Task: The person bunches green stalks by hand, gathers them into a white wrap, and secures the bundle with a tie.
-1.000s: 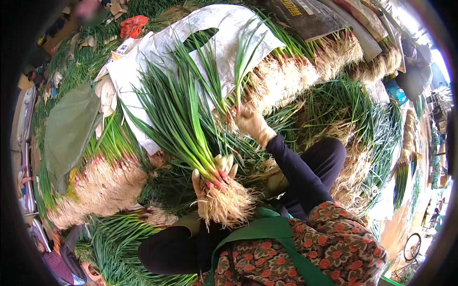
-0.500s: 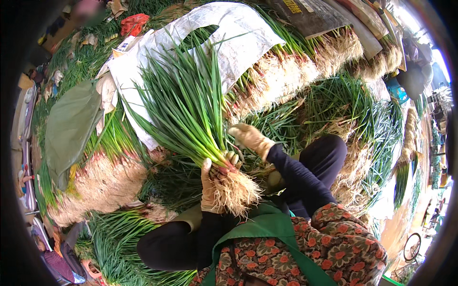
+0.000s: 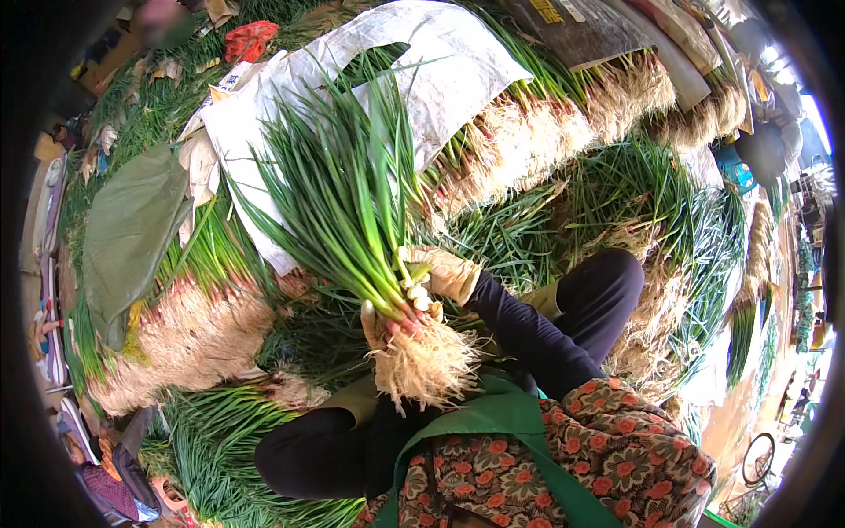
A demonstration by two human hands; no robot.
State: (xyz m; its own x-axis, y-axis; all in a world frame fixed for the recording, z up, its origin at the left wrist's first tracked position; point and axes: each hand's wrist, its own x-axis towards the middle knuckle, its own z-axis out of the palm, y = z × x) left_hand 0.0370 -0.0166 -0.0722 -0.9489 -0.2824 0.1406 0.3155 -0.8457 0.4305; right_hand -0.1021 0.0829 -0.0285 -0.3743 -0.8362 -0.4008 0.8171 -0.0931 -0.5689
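Observation:
A thick bunch of scallions [image 3: 352, 211] stands up before me, its long green leaves fanning up and to the left. Pale tangled roots [image 3: 425, 359] hang from its reddish stem bases. My left hand [image 3: 370, 324], in a cream glove, is closed round the bunch just above the roots; its palm is hidden behind them. On the right side of the stems my right hand [image 3: 447, 273], gloved too, has its fingers closed on a yellowish-green outer leaf [image 3: 420, 271].
More scallions with roots toward me lie at the left [image 3: 189, 343] and far right of centre [image 3: 519, 145]. White sheeting [image 3: 449, 53] and a dark green sheet [image 3: 132, 233] cover parts of them. Loose scallions [image 3: 238, 449] lie lower left. My bent knee [image 3: 607, 286] is at the right.
My right hand has moved left and slightly down onto the stems; before, it was apart from them at their right. The bunch has turned slightly, and its roots now hide more of my left hand.

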